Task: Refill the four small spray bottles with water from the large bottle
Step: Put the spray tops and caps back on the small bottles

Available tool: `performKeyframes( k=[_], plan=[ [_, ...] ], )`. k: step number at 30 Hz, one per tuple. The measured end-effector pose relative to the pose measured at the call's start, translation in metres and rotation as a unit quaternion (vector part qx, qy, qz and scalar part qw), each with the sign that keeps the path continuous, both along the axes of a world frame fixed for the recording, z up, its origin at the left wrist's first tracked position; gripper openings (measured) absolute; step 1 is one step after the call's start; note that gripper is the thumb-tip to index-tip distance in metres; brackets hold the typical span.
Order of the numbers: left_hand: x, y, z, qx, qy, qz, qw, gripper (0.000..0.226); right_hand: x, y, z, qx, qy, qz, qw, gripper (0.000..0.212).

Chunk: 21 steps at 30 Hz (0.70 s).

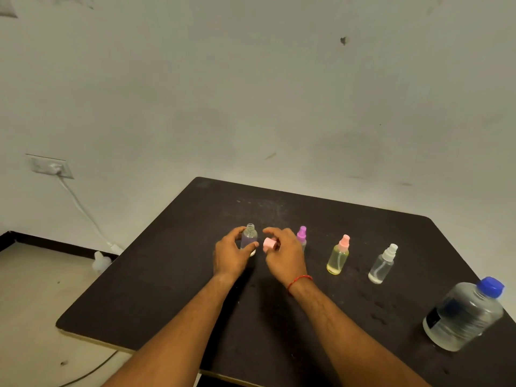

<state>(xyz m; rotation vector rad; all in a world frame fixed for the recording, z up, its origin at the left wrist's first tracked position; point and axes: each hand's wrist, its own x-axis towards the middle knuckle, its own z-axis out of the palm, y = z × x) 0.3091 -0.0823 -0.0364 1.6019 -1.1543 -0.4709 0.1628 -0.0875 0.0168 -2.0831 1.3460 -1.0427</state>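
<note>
My left hand (231,252) grips a small clear spray bottle (249,236) that stands uncapped on the black table (173,289). Right beside it, my right hand (284,254) holds the pink spray cap (268,244) off the bottle. Partly hidden behind my right hand stands a bottle with a purple cap (301,236). Further right come a yellowish bottle with a pink cap (338,256) and a clear bottle with a white cap (383,265). The large water bottle with a blue cap (465,314) stands capped near the right edge.
A grey wall rises behind the table. On the left wall is a socket (50,166) with a white cable running down to the floor. A whitish plastic bottle (100,261) sits on the floor by the table's left edge.
</note>
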Motion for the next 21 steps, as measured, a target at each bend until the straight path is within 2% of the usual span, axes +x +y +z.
performKeyframes(
  k=[5, 10, 13, 21],
  plan=[
    [-0.002, 0.011, 0.008, -0.023, -0.006, -0.005, 1.000, 0.050, 0.009, 0.003, 0.021, 0.013, -0.130, -0.008, 0.991, 0.022],
    [-0.004, 0.024, 0.021, -0.037, -0.024, -0.010, 0.999, 0.052, 0.013, 0.007, 0.038, 0.017, -0.210, 0.010, 0.978, 0.020],
    [-0.005, 0.031, 0.026, -0.046, -0.031, -0.010, 0.998, 0.049, 0.015, 0.008, 0.043, 0.023, -0.220, 0.015, 0.975, 0.021],
    [-0.008, 0.043, 0.030, -0.065, -0.060, -0.032, 0.996, 0.042, 0.015, 0.009, 0.046, 0.051, -0.159, 0.053, 0.984, 0.030]
  ],
)
